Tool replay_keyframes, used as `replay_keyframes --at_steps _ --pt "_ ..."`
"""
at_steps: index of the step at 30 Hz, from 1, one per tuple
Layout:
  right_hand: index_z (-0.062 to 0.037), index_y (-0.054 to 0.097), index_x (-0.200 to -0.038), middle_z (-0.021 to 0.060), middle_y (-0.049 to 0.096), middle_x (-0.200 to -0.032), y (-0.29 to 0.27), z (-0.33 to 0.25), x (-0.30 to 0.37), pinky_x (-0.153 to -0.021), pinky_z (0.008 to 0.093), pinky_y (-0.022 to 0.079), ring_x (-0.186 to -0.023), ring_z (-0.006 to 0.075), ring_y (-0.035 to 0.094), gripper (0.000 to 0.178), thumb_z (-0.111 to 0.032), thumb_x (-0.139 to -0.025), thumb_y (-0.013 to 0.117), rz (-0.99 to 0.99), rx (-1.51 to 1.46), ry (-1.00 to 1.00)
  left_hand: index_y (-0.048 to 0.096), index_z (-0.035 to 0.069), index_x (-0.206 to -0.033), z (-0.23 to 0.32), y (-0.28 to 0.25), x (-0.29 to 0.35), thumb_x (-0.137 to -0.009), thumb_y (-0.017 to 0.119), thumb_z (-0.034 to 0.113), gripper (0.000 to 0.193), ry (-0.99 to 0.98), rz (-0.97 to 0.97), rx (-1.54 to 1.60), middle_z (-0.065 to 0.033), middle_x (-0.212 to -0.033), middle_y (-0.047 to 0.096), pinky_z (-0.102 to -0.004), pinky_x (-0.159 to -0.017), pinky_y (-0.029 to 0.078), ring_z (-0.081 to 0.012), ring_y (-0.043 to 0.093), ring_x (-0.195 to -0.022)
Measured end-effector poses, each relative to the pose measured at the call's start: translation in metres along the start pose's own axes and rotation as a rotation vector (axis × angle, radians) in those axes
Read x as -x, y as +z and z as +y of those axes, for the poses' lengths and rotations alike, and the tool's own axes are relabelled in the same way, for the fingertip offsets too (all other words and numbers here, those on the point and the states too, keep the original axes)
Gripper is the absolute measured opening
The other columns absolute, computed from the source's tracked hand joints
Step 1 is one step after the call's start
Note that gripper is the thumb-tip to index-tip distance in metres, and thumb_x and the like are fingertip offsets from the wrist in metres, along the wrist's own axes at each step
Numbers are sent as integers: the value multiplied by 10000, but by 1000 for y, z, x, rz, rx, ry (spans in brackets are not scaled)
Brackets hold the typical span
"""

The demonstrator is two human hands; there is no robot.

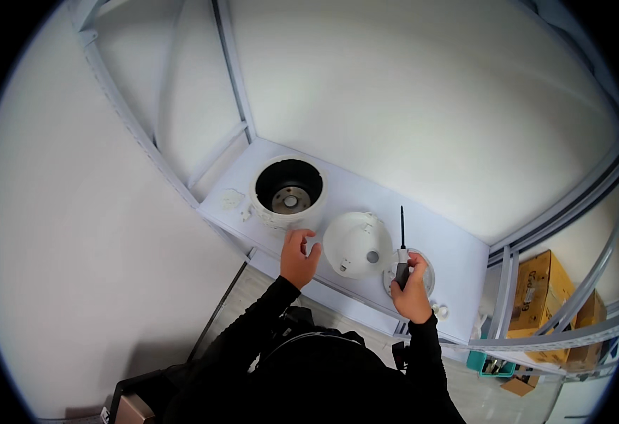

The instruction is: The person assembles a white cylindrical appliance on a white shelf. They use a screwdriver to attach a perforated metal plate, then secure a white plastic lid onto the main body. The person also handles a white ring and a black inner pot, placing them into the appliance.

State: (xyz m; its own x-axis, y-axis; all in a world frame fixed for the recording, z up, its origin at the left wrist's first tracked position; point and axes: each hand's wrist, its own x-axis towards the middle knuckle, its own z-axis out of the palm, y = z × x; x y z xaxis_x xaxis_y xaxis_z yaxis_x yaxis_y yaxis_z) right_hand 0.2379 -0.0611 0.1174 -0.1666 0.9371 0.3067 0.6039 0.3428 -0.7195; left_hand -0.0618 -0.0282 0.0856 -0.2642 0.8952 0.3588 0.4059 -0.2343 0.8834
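Note:
In my right hand (pixel 411 291) is a grey-handled screwdriver (pixel 402 263), its long dark shaft pointing away from me. My left hand (pixel 300 257) holds nothing; its fingers are curved, with the thumb apart, just in front of a white rice cooker body (pixel 318 212). The body stands with its open top up, showing a dark inside and a round metal plate (pixel 290 201) at the bottom. Between my hands lies a white round cover (pixel 355 244) with a few holes. Partly hidden under my right hand and the screwdriver is a pale round part (pixel 426 272).
Everything rests on a long white table (pixel 450 247) inside a grey metal frame. Small white pieces (pixel 439 311) lie near its right front edge, and flat pale bits (pixel 231 198) at the left. Cardboard boxes (pixel 535 290) and a teal bin (pixel 489 364) stand at the right.

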Motion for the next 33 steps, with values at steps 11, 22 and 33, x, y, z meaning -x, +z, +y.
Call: replay_keyframes --at_steps 11,22,33 --pt "-7 578 -1216 191 663 -1288 27 -98 -56 -1023 366 490 -1181 265 637 369 -18 -893 756 347 -542 -22 637 88 -990 -20 -84 -55 -793 707 -29 239 184 264 33 -58 -989 533 -279 -620 419 -151 500 -736" --pt "-41 419 -1354 175 637 -1257 146 -156 -132 -785 297 548 -975 187 648 412 -172 -1019 620 463 -621 -97 685 73 -1048 -69 -149 -148 -828 724 46 225 284 -52 -33 -146 -1252 598 -431 -994 466 -342 580 -1173" --pt "-15 481 -1287 116 685 -1089 238 -156 -169 -740 307 527 -829 174 650 381 -248 -1028 637 430 -239 7 678 75 -1099 -111 -134 -213 -866 706 89 234 350 -337 51 -147 -1432 521 -453 -1120 410 -379 480 -1367"
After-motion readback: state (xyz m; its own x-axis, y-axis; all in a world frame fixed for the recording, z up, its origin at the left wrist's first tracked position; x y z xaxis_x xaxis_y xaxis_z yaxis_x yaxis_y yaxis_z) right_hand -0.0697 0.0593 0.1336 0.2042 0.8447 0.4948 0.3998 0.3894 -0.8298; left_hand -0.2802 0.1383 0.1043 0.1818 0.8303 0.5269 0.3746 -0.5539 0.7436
